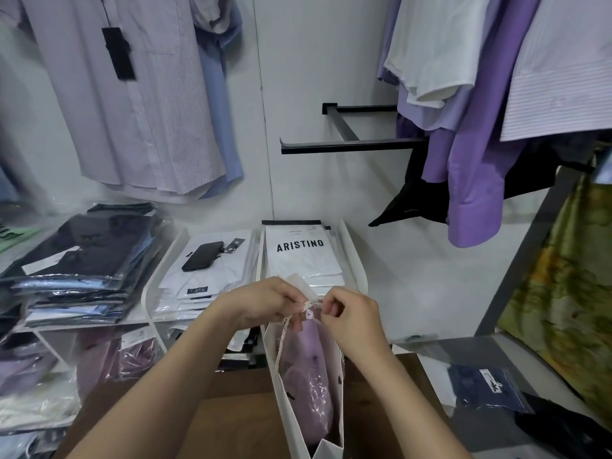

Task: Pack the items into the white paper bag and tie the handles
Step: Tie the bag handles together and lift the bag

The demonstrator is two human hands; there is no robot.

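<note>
A white paper bag (281,385) stands upright on a brown wooden surface (231,422), its mouth open toward me. Inside it lies a lilac shirt in clear plastic wrap (311,376). The bag's white twisted rope handles (311,308) meet above the mouth in a small knot. My left hand (265,303) pinches the rope from the left, and my right hand (351,316) pinches it from the right. Both hands are closed on the handles, fingertips almost touching.
Behind the bag a white shelf holds wrapped folded shirts (304,260), one labelled ARISTINO, and a black phone (202,256). Stacks of dark packed shirts (82,260) lie left. Shirts hang above on both sides, and a black rail (347,145) juts from the wall.
</note>
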